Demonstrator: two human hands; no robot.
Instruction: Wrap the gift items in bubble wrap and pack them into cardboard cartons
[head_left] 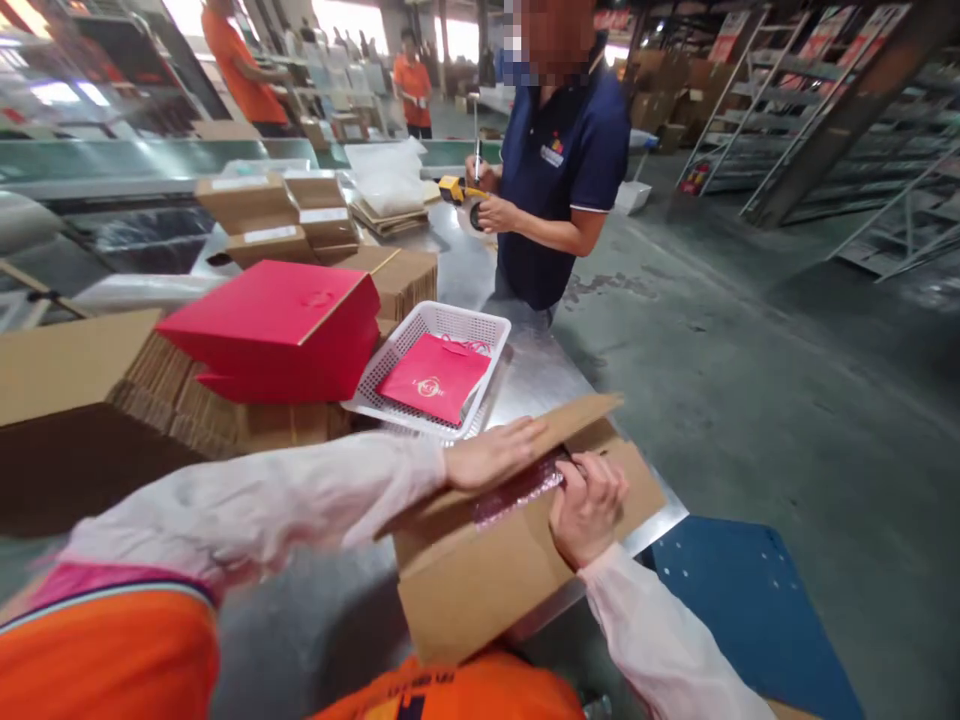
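Note:
In front of me a brown cardboard box [487,580] rests at the table's near corner, its flaps partly raised. Pinkish bubble wrap [517,497] shows through the gap between the flaps. My left hand [493,452] lies flat with fingers stretched out on the far flap. Curled over the near edge of the opening is my right hand [590,505], its fingers closed on the box flap beside the bubble wrap. The fingertips of the right hand are partly hidden inside the gap.
Beyond the box stands a white plastic basket [495,345] holding a red paper bag [435,378]. Red boxes [277,325] sit on stacked flat cartons [172,400] at left. Across the metal table [551,370], a person [562,170] holds a tape dispenser [469,203]. A blue panel [750,600] is lower right.

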